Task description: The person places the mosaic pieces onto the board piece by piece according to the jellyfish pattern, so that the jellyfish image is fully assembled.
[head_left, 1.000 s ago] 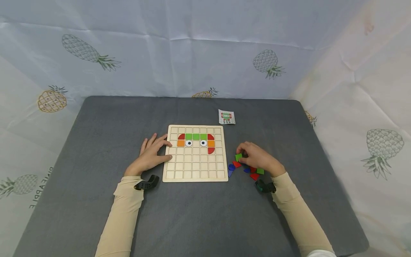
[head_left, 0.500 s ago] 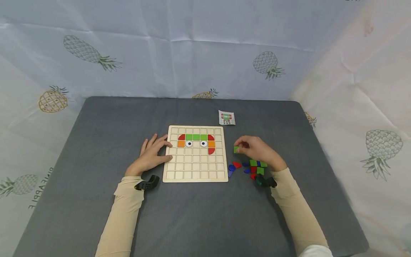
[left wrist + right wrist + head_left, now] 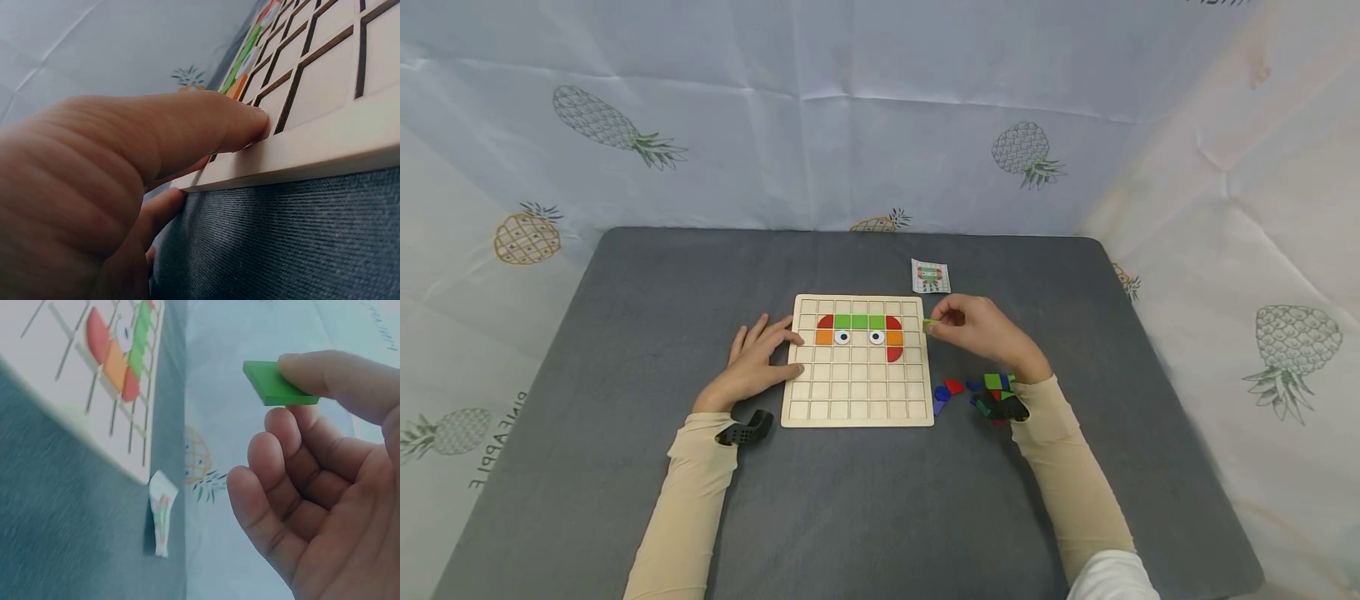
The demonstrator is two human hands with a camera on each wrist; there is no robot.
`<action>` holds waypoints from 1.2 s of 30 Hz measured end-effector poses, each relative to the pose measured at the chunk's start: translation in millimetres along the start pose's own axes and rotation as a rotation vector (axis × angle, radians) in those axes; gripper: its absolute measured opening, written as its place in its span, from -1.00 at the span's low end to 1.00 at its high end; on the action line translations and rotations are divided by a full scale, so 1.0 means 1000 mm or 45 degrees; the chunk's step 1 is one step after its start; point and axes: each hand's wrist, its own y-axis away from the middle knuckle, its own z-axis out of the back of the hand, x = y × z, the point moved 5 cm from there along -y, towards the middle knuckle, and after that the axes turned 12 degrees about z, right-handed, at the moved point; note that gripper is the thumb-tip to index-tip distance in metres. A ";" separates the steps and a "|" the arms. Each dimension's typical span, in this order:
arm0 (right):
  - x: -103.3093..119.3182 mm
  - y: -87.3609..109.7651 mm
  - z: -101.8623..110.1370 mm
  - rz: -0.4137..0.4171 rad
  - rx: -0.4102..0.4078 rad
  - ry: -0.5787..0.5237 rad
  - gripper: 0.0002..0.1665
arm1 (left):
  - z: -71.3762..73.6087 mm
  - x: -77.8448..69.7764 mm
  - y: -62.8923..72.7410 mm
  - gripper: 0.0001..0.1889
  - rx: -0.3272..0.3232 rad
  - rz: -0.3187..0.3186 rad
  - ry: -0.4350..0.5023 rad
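Observation:
A wooden grid board [image 3: 857, 392] lies on the grey table, with red, orange and green tiles and two eye discs [image 3: 877, 337] set in its upper rows. My left hand [image 3: 752, 367] rests on the board's left edge, its fingers spread; the left wrist view shows the thumb [image 3: 212, 122] pressing on the rim. Between thumb and fingers, my right hand [image 3: 981, 329] pinches a green square tile [image 3: 275, 384]. That tile is held up near the board's upper right edge, nearly edge-on in the head view.
Right of the board lie a red piece [image 3: 953, 387], a blue disc [image 3: 942, 393] and a pile of loose tiles [image 3: 992, 382], partly hidden by the right wrist's black band [image 3: 1006, 408]. A small picture card [image 3: 930, 276] lies behind the board's right corner.
My right hand has picked the green square tile from among the loose pieces and carried it away from me and leftward to the board's edge. My left hand stays where it was.

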 end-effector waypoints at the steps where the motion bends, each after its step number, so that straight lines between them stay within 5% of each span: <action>1: 0.002 -0.002 0.000 0.004 -0.009 -0.024 -0.82 | 0.000 0.000 0.000 -0.63 0.000 0.000 -0.001; 16: 0.019 -0.028 -0.003 0.078 -0.073 -0.207 -0.79 | -0.001 0.000 0.000 -0.62 -0.007 -0.001 -0.005; 24: 0.024 -0.038 -0.009 0.149 -0.097 -0.202 -0.82 | 0.000 -0.002 0.000 -0.61 -0.020 0.002 -0.026; 36: 0.016 -0.042 -0.032 0.089 -0.018 -0.122 -0.84 | -0.001 0.000 -0.001 -0.62 -0.013 0.009 -0.019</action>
